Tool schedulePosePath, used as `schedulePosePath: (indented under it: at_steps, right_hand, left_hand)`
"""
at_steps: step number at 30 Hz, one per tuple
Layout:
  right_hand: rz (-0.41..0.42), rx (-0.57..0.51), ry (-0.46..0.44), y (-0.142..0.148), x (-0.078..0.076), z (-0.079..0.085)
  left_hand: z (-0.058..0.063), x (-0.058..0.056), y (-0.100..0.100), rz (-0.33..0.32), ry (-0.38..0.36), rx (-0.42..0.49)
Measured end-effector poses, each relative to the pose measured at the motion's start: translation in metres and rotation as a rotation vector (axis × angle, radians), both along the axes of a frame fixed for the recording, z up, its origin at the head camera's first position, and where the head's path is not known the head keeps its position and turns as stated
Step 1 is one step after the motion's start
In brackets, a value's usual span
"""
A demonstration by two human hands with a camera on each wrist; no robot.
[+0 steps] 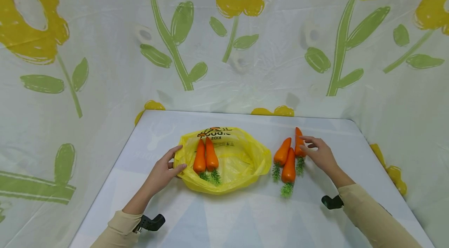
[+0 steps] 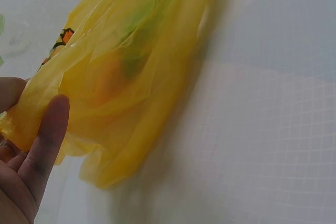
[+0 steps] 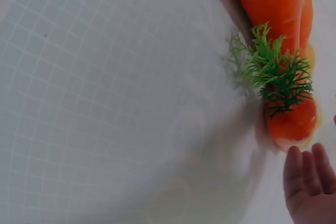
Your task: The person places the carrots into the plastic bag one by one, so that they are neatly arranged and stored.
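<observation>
A yellow plastic bag (image 1: 242, 162) lies spread with its mouth facing up. My left hand (image 1: 164, 172) pinches its left rim between thumb and fingers; the left wrist view shows the thin film (image 2: 121, 108) held there. Inside the bag, two orange carrots (image 1: 211, 156) with green tops lie side by side. To the right of the bag is a group of three more carrots (image 1: 289, 166). My right hand (image 1: 320, 156) is at the rightmost carrot (image 1: 299, 143), its fingers extended by the carrot's side. Whether they touch it, I cannot tell.
Everything lies on a white table (image 1: 245, 220) with pale blue triangle shapes. Behind and beside it hangs a white cloth (image 1: 273, 65) printed with yellow flowers and green leaves. A black wrist device (image 1: 151, 222) sits on each forearm.
</observation>
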State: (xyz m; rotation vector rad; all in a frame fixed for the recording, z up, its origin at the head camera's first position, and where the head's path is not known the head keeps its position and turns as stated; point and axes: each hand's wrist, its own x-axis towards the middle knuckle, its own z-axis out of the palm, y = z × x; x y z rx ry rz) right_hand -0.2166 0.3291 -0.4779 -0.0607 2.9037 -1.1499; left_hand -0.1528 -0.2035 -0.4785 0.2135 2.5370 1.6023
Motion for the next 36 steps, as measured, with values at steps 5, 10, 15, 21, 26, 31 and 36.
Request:
schedulePosePath:
  at_steps: [5,10,15,21,26,31,36]
  right_hand:
    - [-0.028,-0.004,-0.142,0.002,-0.002,-0.004]
    - [-0.035,-0.022,-0.192,0.002,-0.005,-0.008]
    - [-0.018,-0.017,-0.189,0.002,-0.007,-0.013]
    - [-0.008,0.001,-0.174,0.000,-0.009,-0.019]
    - [-0.026,-0.001,-0.186,0.000,-0.004,-0.016]
    - [-0.031,0.008,-0.180,0.002,0.007,-0.018]
    - [-0.035,0.004,-0.165,0.004,0.020,-0.021]
  left_hand:
    - [-0.003,-0.002,-0.001,0.003,-0.002,-0.012]
    - [-0.004,-0.003,-0.002,0.007,-0.007,-0.012]
    - [-0.003,-0.003,-0.002,0.007,-0.016,-0.014]
    - [-0.005,-0.003,-0.002,0.004,-0.013,-0.009]
    - [-0.004,-0.003,-0.002,0.009,-0.013,-0.011]
    - [-0.003,-0.003,-0.001,0.007,-0.012,-0.006]
    - [-0.003,-0.002,-0.001,0.004,-0.013,-0.007]
